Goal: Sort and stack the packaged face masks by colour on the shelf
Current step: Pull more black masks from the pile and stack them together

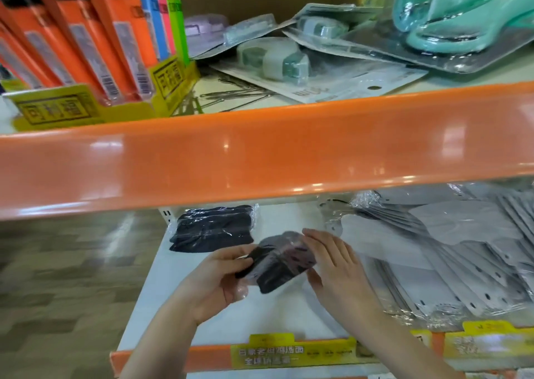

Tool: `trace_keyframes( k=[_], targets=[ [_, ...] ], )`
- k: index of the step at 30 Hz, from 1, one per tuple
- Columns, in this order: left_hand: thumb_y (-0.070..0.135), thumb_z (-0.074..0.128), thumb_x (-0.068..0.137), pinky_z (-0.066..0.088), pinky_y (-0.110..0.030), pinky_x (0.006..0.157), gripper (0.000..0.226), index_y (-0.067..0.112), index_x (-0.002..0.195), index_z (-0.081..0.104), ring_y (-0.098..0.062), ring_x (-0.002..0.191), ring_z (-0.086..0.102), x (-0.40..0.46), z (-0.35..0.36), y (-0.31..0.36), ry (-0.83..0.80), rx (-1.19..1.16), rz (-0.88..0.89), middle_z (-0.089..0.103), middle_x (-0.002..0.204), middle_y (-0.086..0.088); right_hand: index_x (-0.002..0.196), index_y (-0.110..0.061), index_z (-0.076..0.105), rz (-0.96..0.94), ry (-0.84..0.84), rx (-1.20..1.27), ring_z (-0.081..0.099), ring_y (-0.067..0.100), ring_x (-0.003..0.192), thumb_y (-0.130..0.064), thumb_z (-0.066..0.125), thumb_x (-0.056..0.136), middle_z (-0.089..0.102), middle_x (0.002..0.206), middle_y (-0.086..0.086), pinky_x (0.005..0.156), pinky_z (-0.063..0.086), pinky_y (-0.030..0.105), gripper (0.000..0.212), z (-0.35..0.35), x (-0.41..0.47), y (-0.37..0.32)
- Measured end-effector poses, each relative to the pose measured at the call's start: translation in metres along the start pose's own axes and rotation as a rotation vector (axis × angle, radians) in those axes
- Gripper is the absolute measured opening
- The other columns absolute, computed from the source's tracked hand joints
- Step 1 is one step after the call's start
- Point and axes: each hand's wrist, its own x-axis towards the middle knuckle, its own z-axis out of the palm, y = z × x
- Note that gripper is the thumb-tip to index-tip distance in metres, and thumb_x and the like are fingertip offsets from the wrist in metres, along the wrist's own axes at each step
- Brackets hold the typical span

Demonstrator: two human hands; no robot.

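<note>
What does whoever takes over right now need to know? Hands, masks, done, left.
Left hand: fingers grip the left end of a black mask pack, held above the lower shelf.
Right hand: fingers straight, resting against the pack's right side.
Black stack: at the back left of the shelf, a few packs.
White packs: fanned out in a loose pile on the right.
Done: black stack started.
Left: probably put the held pack on the black stack, then square up the white packs.

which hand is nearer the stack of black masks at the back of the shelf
Left. The left hand sits just in front of the black mask stack; the right hand is farther right, beside the grey masks.
</note>
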Motion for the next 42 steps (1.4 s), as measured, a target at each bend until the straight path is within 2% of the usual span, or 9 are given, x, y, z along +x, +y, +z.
trace_keyframes(
  k=[2,7,11,14,17,19,22,28,42],
  targets=[
    [0.005,0.064,0.08,0.038,-0.029,0.07,0.038,0.004,0.117,0.066,-0.029,0.098,0.044,-0.004,-0.012,-0.002,-0.046,0.076,-0.055,0.059,0.115,-0.026,0.109,-0.014,0.063,-0.044,0.013,0.011,0.055,0.016,0.103,-0.02,0.049,0.074,0.064,0.112,-0.001,0.092,0.039,0.029,0.038,0.003,0.007,0.0],
    [-0.009,0.048,0.092,0.055,-0.027,0.064,0.028,-0.001,0.118,0.056,-0.025,0.081,0.062,-0.014,-0.026,-0.003,0.222,0.065,0.042,0.065,0.101,-0.018,0.082,-0.019,0.062,-0.049,0.003,0.0,0.059,0.016,0.067,-0.022,0.047,0.083,0.06,0.079,-0.007,0.062,0.041,0.024,0.015,0.024,0.013,0.002],
    [0.02,0.053,0.096,0.045,-0.017,0.087,0.016,0.028,0.109,0.057,-0.002,0.097,0.056,-0.012,-0.035,-0.001,0.591,0.787,0.467,0.061,0.109,0.007,0.08,-0.017,0.063,-0.052,-0.017,0.014,0.057,0.014,0.072,-0.022,0.051,0.084,0.057,0.081,-0.006,0.061,0.045,0.024,0.014,0.041,0.011,-0.002],
    [0.036,0.052,0.094,0.04,-0.01,0.079,0.013,0.035,0.102,0.062,0.007,0.097,0.056,-0.018,-0.037,0.006,0.437,1.113,0.68,0.061,0.104,0.025,0.08,-0.017,0.062,-0.066,0.043,0.027,0.048,0.012,0.075,-0.015,0.05,0.079,0.054,0.081,-0.004,0.066,0.038,0.023,0.012,0.05,0.019,-0.015],
    [0.067,0.053,0.076,0.045,-0.017,0.07,0.05,0.027,0.104,0.068,0.0,0.084,0.057,-0.012,-0.046,0.006,0.455,1.533,0.82,0.063,0.094,0.02,0.081,-0.013,0.063,-0.087,0.097,0.003,0.043,0.015,0.075,0.001,0.063,0.067,0.055,0.079,0.001,0.068,0.036,0.025,0.02,0.062,0.035,-0.029],
    [0.051,0.077,0.067,0.05,-0.025,0.057,0.038,0.025,0.093,0.07,-0.011,0.072,0.064,0.0,-0.054,0.001,0.525,1.71,0.913,0.066,0.084,0.012,0.08,-0.012,0.063,-0.066,0.115,0.023,0.043,0.016,0.076,0.008,0.067,0.057,0.056,0.079,0.003,0.068,0.038,0.026,0.031,0.071,0.049,-0.037],
    [0.013,0.091,0.054,0.048,-0.03,0.048,0.032,0.017,0.076,0.068,-0.022,0.06,0.062,0.015,-0.061,0.003,0.663,1.599,0.93,0.063,0.071,0.004,0.087,-0.017,0.056,-0.077,0.128,0.02,0.049,0.019,0.076,0.008,0.062,0.057,0.057,0.082,0.002,0.068,0.039,0.029,0.04,0.08,0.067,-0.047],
    [-0.004,0.08,0.057,0.039,-0.031,0.05,0.03,0.01,0.073,0.059,-0.025,0.058,0.055,0.028,-0.083,0.017,0.797,1.544,0.978,0.057,0.068,-0.001,0.088,-0.017,0.056,0.052,0.036,0.039,0.059,0.027,0.068,0.016,0.075,0.052,0.059,0.081,0.002,0.06,0.051,0.035,0.053,0.096,0.091,-0.056],
    [-0.009,0.057,0.051,0.029,-0.031,0.053,0.031,0.017,0.066,0.05,-0.029,0.062,0.051,0.053,-0.12,-0.002,0.77,1.633,0.735,0.049,0.064,0.0,0.078,-0.025,0.063,0.053,-0.171,-0.177,0.057,0.016,0.074,-0.006,0.083,0.052,0.056,0.078,-0.01,0.066,0.042,0.027,0.038,0.126,0.072,-0.061]
  ],
)
